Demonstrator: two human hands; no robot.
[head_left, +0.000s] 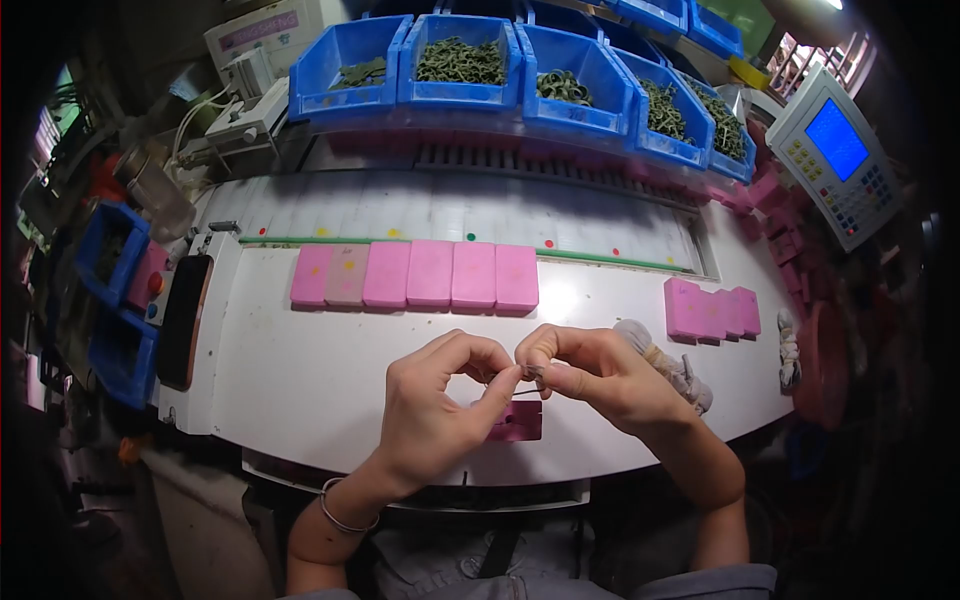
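Note:
Over the near middle of the white table, my left hand (pixel 425 415) and my right hand (pixel 610 380) meet with their thumbs and index fingers pinched. Between the fingertips is a small thin dark piece (pixel 527 391), gripped from both sides; its exact kind is too small to make out. Just beneath, a dark magenta block (pixel 520 424) lies on the table, partly covered by my left hand. Behind my right wrist rests a bundle of greyish-white cloth (pixel 660 362), bound with a tan band.
Pink blocks (pixel 430 275) stand in a row along a green-edged strip (pixel 450 240); more pink blocks (pixel 710 312) sit at right. Blue bins (pixel 460 92) of small green pieces line the back. A control panel (pixel 835 155) stands far right, a phone (pixel 186 320) at left.

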